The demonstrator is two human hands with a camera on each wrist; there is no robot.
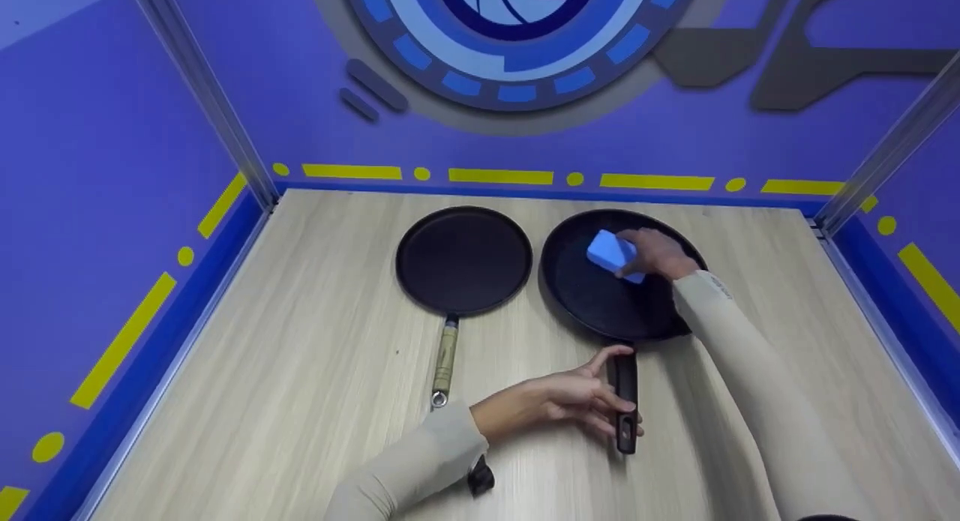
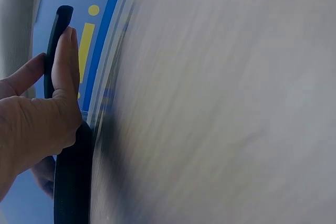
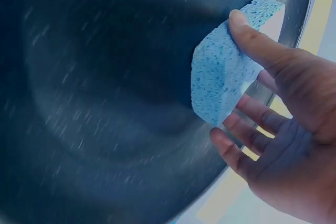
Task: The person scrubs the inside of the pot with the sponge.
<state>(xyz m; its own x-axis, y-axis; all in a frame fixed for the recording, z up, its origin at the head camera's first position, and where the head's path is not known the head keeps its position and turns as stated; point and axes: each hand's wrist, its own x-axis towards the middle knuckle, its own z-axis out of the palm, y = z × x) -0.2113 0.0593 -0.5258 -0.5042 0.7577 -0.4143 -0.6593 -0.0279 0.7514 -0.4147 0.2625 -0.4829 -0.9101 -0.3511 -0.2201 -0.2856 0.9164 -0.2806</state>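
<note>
A deep black frying pan (image 1: 577, 296) stands at the right of the table, its black handle (image 1: 627, 378) pointing toward me. My left hand (image 1: 577, 397) holds that handle, thumb near the pan end and fingers round its lower part; the left wrist view shows the handle (image 2: 52, 51) between the fingers. Over the pan's inner surface my right hand (image 1: 656, 253) grips a light blue sponge (image 1: 611, 253). In the right wrist view the thumb lies on one face of the porous sponge (image 3: 215, 72) and the fingers are behind it. Pale specks dot the dark pan interior (image 3: 79, 103).
A flat black pan (image 1: 465, 262) with a wood-coloured handle (image 1: 445, 360) lies to the left of the frying pan. A small black object (image 1: 481, 476) shows beside the left sleeve. Blue-purple panels (image 1: 510, 150) enclose the wood-grain table (image 1: 322, 296) at the back and sides.
</note>
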